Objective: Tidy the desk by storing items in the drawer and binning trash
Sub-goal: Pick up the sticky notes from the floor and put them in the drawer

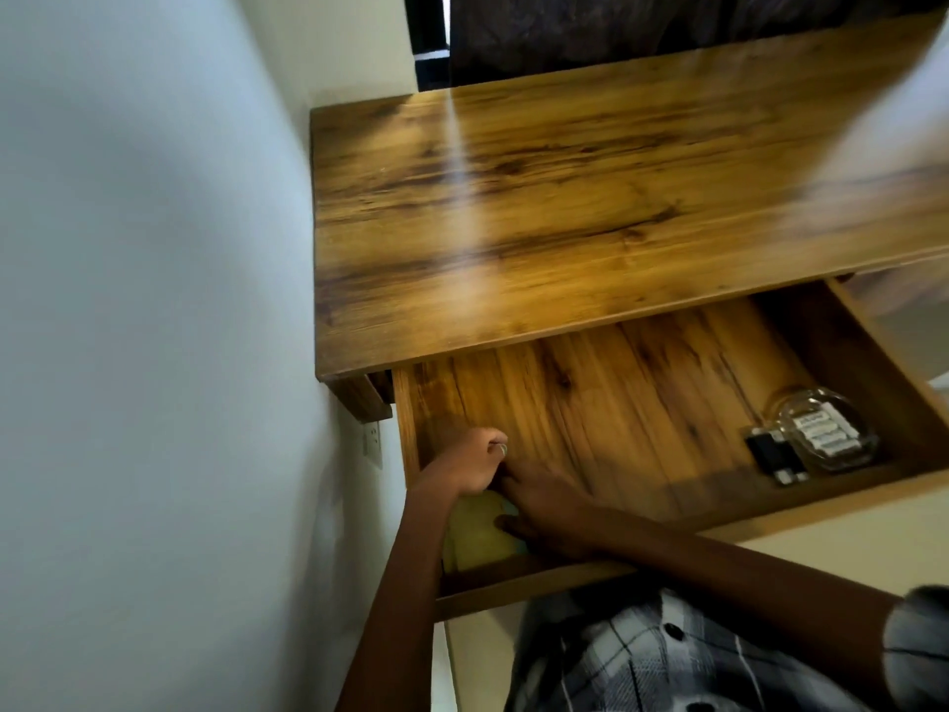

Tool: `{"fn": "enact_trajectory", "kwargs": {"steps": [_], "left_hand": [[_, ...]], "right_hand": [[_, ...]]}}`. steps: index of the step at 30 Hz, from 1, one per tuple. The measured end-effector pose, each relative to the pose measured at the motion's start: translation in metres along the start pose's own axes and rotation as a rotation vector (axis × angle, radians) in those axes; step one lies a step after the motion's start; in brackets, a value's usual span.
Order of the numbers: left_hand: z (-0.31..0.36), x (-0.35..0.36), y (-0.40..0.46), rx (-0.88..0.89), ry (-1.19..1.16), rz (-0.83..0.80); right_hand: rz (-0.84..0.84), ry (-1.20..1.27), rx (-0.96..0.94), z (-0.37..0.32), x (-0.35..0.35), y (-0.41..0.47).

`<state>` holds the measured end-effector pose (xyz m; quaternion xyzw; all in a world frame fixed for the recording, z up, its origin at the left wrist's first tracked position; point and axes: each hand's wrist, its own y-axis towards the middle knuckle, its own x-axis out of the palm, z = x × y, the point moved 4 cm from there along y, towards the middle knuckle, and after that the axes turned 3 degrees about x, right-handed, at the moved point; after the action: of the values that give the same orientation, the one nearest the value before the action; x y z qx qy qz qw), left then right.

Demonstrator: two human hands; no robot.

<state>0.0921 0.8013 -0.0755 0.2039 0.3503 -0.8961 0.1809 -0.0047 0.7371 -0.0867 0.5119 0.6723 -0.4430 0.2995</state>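
The wooden desk (pixel 565 197) has its drawer (pixel 642 403) pulled wide out below the front edge. Both my hands are inside the drawer's near left corner. My left hand (pixel 475 459) is curled, with a ring on one finger, and rests on the far edge of a yellow-green flat item (pixel 480 537) lying on the drawer floor. My right hand (pixel 544 506) lies flat across that item's right side, thumb pressed on it. Most of the item is hidden by my hands and the drawer front. At the drawer's right end sits a clear glass dish (pixel 827 429) holding white pieces.
A small black object (pixel 773 452) lies beside the glass dish. A white wall runs along the left, with a wall socket (pixel 372 444) below the desk. Dark curtains (pixel 616 28) hang behind the desk. My plaid shirt (pixel 667 660) fills the bottom.
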Motion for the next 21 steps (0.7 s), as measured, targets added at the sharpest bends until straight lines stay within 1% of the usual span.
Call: {"fn": "enact_trajectory", "kwargs": {"steps": [4,8,9,11,13,16,19,21], "left_hand": [[0.013,0.025,-0.011,0.049,-0.057,0.089],[0.025,0.07,-0.045,0.079,-0.005,0.163],[0.026,0.08,-0.054,0.077,0.023,0.179],[0.031,0.095,-0.069,0.101,0.196,0.263],[0.037,0.101,-0.079,0.187,0.34,0.364],[0.036,0.109,-0.084,0.23,0.451,0.385],[0.038,0.11,-0.086,0.268,0.552,0.445],[0.041,0.108,-0.086,0.277,0.578,0.451]], "right_hand": [[0.123,-0.03,0.075,0.024,-0.016,-0.026],[0.238,-0.026,0.131,0.037,-0.027,-0.052],[0.254,-0.033,0.139,0.037,-0.029,-0.059],[0.291,-0.061,0.13,0.035,-0.031,-0.077],[0.313,-0.147,0.109,0.034,-0.028,-0.093],[0.366,-0.265,0.07,0.039,-0.019,-0.116],[0.41,-0.27,0.1,0.047,-0.016,-0.128],[0.412,-0.273,0.104,0.046,-0.018,-0.129]]}}
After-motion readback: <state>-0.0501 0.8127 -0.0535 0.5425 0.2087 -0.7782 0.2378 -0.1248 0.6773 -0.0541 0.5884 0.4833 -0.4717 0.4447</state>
